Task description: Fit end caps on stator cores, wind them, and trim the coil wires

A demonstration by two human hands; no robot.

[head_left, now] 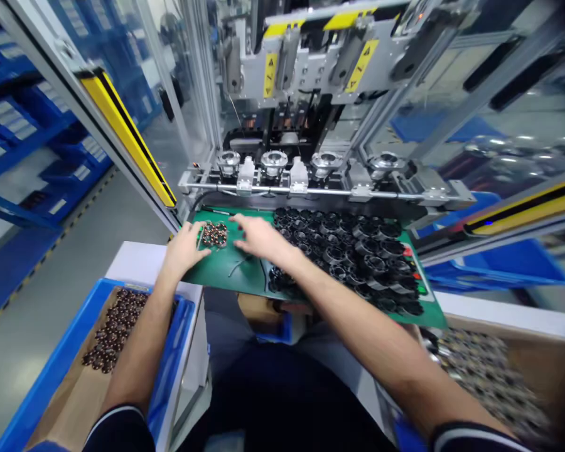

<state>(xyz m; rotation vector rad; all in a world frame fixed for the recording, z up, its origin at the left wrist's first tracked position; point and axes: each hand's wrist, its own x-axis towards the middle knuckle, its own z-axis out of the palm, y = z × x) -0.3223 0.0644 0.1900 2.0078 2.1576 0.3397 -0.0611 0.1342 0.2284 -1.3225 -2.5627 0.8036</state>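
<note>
On the left part of the green mat [216,270] sits a small cluster of copper-coloured ring parts [215,234]. My left hand [184,248] is at the cluster's left side, thumb and fingers apart; whether it touches the rings is unclear. To the right of the cluster hovers my right hand [257,237], fingers spread, with nothing visible in it. Many black ring-shaped parts [334,251] cover the mat from its middle to the right. A thin grey strip [238,266] lies on the mat below my right hand.
A machine with several round metal fixtures [327,162] stands behind the mat, framed by yellow side bars [127,138]. At lower left, a blue bin [98,289] holds more copper-coloured rings [117,326]. A box of metal-looking parts [494,376] is at lower right.
</note>
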